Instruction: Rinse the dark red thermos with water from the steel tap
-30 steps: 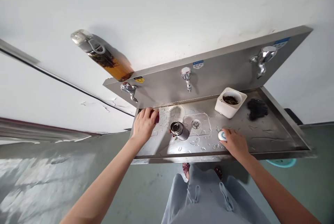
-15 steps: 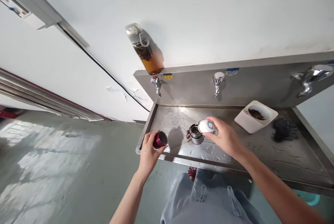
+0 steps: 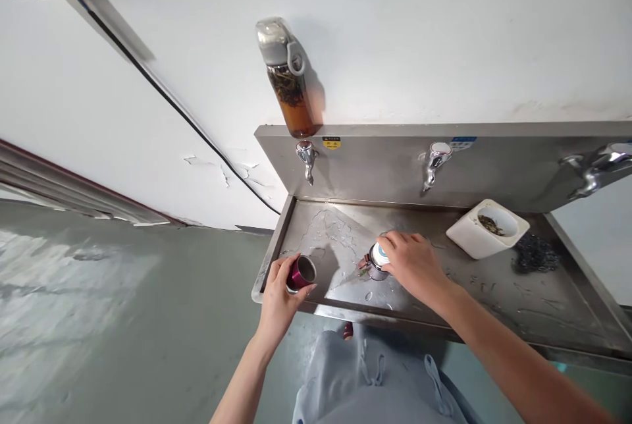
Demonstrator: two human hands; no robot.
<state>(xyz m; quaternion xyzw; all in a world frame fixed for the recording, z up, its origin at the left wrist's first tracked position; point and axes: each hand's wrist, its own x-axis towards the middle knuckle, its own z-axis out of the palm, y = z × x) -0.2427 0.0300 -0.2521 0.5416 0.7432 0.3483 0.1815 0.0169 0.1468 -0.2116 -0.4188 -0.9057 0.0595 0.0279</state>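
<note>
My left hand (image 3: 279, 292) grips maroon cup (image 3: 301, 272) at drip tray (image 3: 494, 292) front-left edge; right hand (image 3: 412, 263) fingers clamp white stopper (image 3: 379, 254) onto steel flask (image 3: 374, 269) mid-tray. Wet tray, flask could slide/tip if I press off-centre

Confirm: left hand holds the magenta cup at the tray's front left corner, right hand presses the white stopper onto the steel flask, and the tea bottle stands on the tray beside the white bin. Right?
Not quite. The head view shows the tea bottle standing on top of the dispenser's back panel above the left tap, not on the tray beside the white bin. The rest holds: left hand holds the magenta cup, right hand presses the white stopper onto the steel flask.
</note>
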